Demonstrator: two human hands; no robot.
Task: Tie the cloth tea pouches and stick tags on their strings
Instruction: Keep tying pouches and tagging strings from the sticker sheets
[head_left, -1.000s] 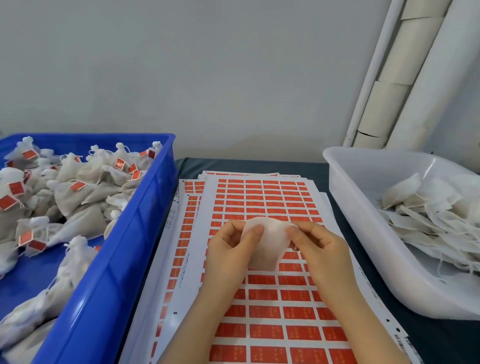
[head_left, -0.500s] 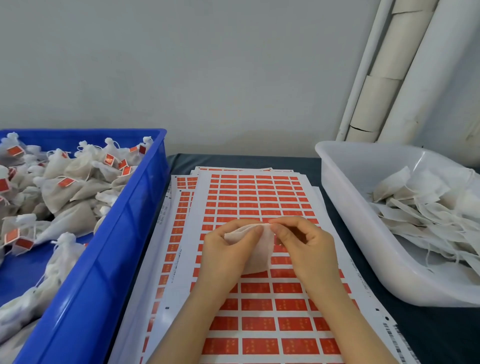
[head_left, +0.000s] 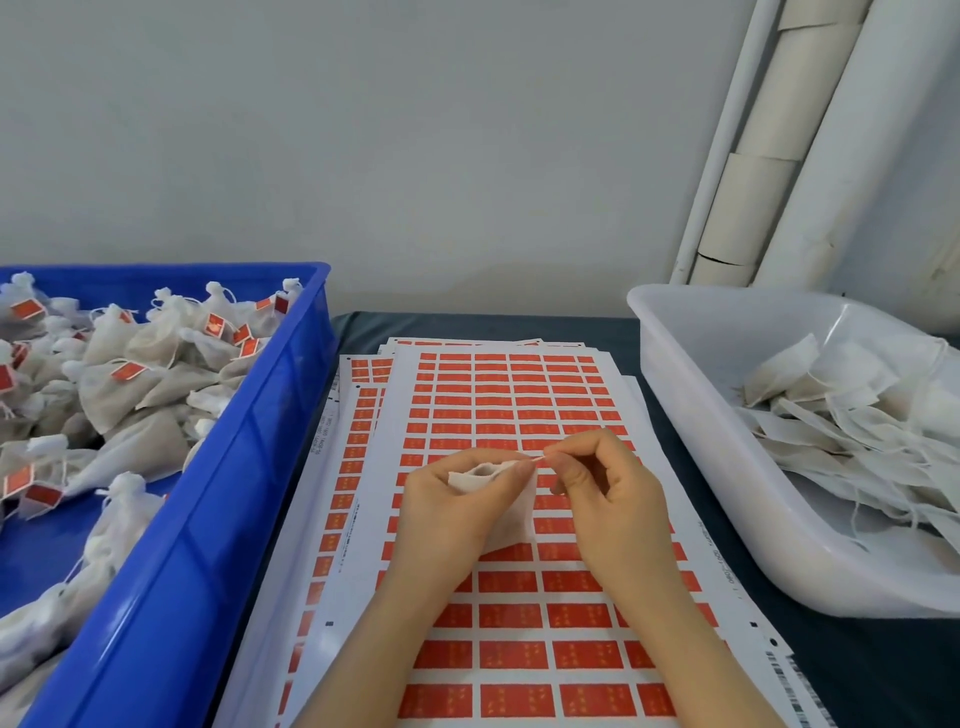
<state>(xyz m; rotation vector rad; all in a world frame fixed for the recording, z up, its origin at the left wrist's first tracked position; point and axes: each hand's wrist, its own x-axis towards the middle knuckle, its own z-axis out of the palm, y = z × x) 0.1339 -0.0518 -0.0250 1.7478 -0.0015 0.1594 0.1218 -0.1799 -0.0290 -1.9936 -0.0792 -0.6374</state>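
A small white cloth tea pouch (head_left: 511, 512) hangs above the sheets of red tag stickers (head_left: 511, 400) in the middle of the table. My left hand (head_left: 452, 512) grips the pouch near its bunched mouth. My right hand (head_left: 602, 491) pinches the pouch's thin string (head_left: 536, 459) between thumb and forefinger, just right of the mouth, and the string runs taut between the two hands. The lower part of the pouch is partly hidden behind my left fingers.
A blue crate (head_left: 208, 519) on the left holds several tied pouches with red tags. A white tub (head_left: 691, 415) on the right holds several flat untied pouches. White tubes (head_left: 763, 171) lean in the back right corner against the wall.
The pouch's mouth has been gathered from flat to bunched. My right hand has shifted from the pouch's edge to pinching the string and drawn it slightly to the right.
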